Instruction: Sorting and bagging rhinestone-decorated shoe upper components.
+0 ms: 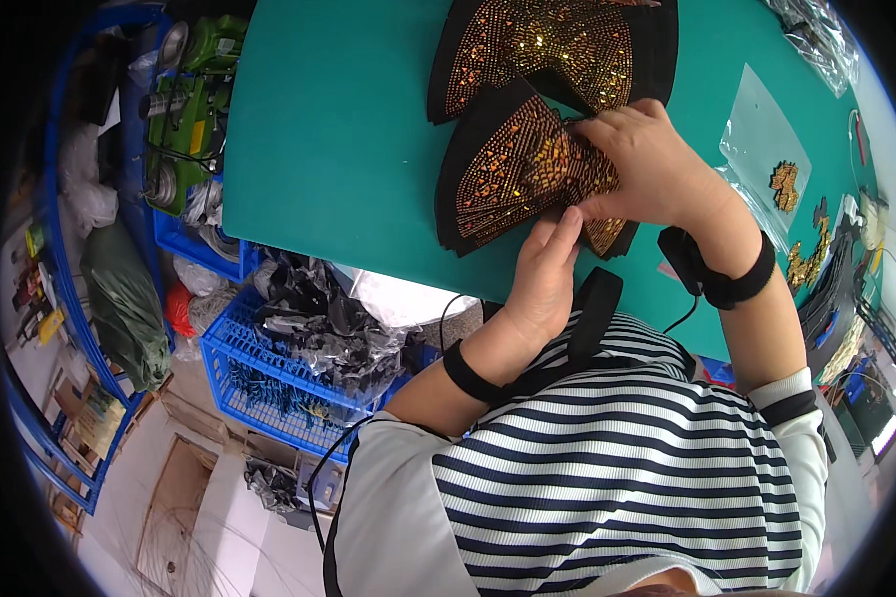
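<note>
A stack of black fan-shaped pieces studded with gold and orange stones (513,174) lies at the near edge of the green table, narrowing to a waist like a bow. My right hand (657,164) is closed over its waist and right half, fingers bent down at the far side and thumb at the near side. From the near edge, my left hand (543,274) grips the same stack, its thumb up against the waist close to my right thumb. Behind lies a second, similar studded black stack (528,45), partly overlapped by the near one. My right hand hides part of the near stack.
The green table (329,129) carries a clear plastic sheet (757,119) with a small gold cluster (784,186) at right. More gold pieces (809,257) lie nearer me. Left of the table are a blue basket (269,383) of bagged items and a green machine (184,129).
</note>
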Demonstrator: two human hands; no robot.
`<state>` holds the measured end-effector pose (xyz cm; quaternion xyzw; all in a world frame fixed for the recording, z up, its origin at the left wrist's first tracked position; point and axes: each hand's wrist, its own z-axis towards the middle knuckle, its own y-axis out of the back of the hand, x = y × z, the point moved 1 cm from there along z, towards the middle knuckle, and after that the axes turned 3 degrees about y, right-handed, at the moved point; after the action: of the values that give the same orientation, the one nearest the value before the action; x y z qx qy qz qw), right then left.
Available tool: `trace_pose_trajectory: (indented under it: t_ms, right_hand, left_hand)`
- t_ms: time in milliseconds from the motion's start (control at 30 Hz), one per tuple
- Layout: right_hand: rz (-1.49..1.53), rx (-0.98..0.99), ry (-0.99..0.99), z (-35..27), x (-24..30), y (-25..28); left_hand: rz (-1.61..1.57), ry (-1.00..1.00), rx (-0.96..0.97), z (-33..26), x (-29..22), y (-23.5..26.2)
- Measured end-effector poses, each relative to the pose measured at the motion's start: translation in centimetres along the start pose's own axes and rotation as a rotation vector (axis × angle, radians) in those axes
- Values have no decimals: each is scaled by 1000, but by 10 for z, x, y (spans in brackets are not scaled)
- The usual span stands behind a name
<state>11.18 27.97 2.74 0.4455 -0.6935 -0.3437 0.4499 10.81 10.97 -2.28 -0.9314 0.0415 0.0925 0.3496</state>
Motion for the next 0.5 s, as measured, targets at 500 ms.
trace_pose_trajectory:
  t_ms: [500]
  right_hand:
    - [184, -88, 7, -26, 26, -7]
  left_hand:
    - [-59, -89, 32, -9, -3, 0]
